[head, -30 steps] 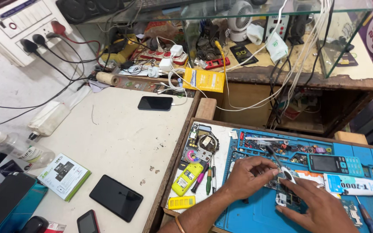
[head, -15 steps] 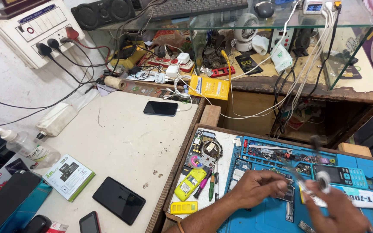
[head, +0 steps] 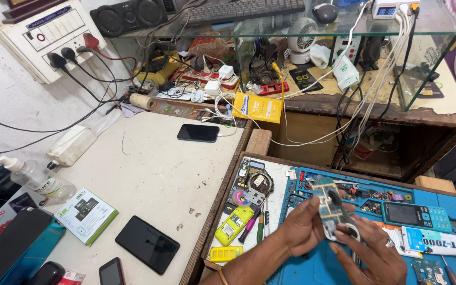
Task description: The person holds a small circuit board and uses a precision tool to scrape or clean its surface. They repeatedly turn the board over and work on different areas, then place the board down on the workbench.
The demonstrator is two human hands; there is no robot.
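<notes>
Over rubbery blue mat [head: 312, 266], both hands grip flat circuit board [head: 327, 203].

**What I have on my hands and wrists**

My two hands come into view from the bottom edge, both bare, no gloves. My left hand [head: 302, 229] shows a bare forearm running down to the frame edge, with no sleeve anywhere on the part I can see. Around that left wrist sits a thin orange-brown band [head: 222, 275], a narrow thread or bangle; I cannot tell which. My right hand [head: 376, 256] wears one ring [head: 388, 243], a slim, pale metal band on one finger. The right wrist is cut off by the frame edge, so any sleeve there is hidden. My nails are short and plain, unpainted.
</notes>
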